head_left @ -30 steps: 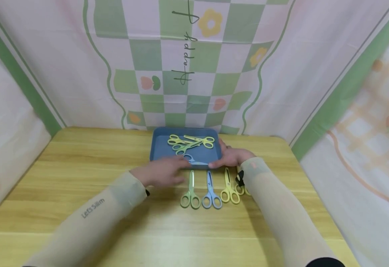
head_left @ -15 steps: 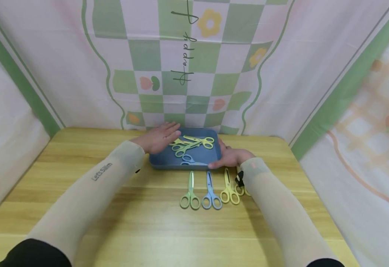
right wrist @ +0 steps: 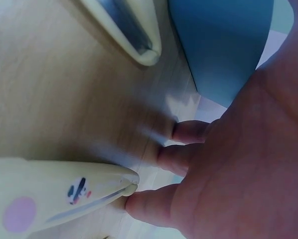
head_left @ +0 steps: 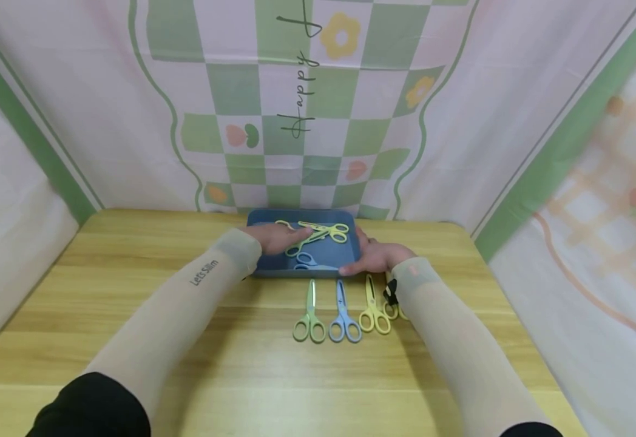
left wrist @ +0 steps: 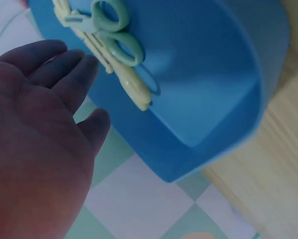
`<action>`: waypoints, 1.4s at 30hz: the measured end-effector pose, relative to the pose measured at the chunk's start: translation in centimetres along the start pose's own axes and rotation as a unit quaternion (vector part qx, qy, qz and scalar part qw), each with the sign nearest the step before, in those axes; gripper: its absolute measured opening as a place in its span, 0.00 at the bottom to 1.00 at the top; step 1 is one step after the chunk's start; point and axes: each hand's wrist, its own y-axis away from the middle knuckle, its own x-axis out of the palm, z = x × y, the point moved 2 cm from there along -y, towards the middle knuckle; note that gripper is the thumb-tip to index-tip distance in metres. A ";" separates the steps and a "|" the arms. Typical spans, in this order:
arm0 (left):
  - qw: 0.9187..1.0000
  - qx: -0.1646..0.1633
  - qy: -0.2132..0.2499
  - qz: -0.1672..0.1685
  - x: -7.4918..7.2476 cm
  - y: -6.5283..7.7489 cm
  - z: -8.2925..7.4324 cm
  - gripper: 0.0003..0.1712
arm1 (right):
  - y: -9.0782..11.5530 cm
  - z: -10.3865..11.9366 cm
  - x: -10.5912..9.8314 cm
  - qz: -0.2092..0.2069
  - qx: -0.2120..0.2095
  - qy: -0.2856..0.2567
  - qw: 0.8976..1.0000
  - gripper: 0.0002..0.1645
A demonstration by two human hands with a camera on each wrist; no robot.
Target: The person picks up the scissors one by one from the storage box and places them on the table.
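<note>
A blue tray (head_left: 334,252) stands at the back of the table. Inside lie yellow and green scissors (head_left: 318,233) in a crossed heap and blue scissors (head_left: 307,261) near the front wall. My left hand (head_left: 278,238) reaches over the tray's left wall toward the heap. In the left wrist view its fingers (left wrist: 74,82) are extended beside the yellow and green handles (left wrist: 111,15), holding nothing visible. My right hand (head_left: 375,258) rests against the tray's right front corner, thumb at the front wall. Its other fingers (right wrist: 154,206) stretch down to the table in the right wrist view.
A row lies in front of the tray: green scissors (head_left: 309,315), blue scissors (head_left: 343,315), yellow scissors (head_left: 374,309) and another yellow pair (head_left: 391,311) partly under the right wrist. A patterned cloth (head_left: 329,91) hangs right behind the tray.
My left hand went from the tray's front left up to its far left edge, then came rightward over the heaped scissors. The right hand stayed at the tray's right corner.
</note>
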 end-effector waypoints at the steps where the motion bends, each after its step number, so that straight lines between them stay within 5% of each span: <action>1: 1.000 -0.005 -0.001 0.005 0.2 -0.1 0.0 0.61 | 0.0 0.0 0.0 -0.001 -0.001 0.003 1.000 0.89; 9: 0.999 -0.031 -0.001 0.033 0.9 -0.4 0.6 0.65 | 0.3 0.5 -0.2 0.005 0.006 0.017 1.000 0.88; 13: 1.000 -0.021 -0.001 0.019 0.4 -0.3 0.6 0.63 | 0.3 0.2 -0.3 0.001 0.001 0.016 1.000 0.89; 16: 1.000 0.009 -0.020 -0.020 -0.2 -0.4 0.4 0.54 | 0.4 0.0 -0.3 0.000 -0.001 0.014 1.000 0.89; 20: 0.993 0.037 -0.079 -0.082 -1.0 -1.2 0.3 0.29 | 0.7 0.2 -0.4 0.004 0.006 0.018 1.000 0.88; 23: 0.984 0.010 -0.109 -0.139 -1.3 -2.3 0.8 0.13 | 0.8 0.3 -0.4 0.003 0.008 0.019 1.000 0.87; 27: 0.975 -0.059 -0.101 -0.190 -1.5 -3.7 1.8 0.11 | 0.7 0.1 -0.4 -0.003 0.000 0.012 1.000 0.87; 36: 0.966 -0.167 -0.019 -0.194 -1.4 -4.4 2.8 0.10 | 0.4 0.0 -0.3 -0.005 -0.003 0.011 1.000 0.89; 42: 0.967 -0.176 -0.002 -0.185 -0.7 -4.7 3.2 0.11 | 0.2 0.0 0.0 -0.009 0.005 0.020 1.000 0.89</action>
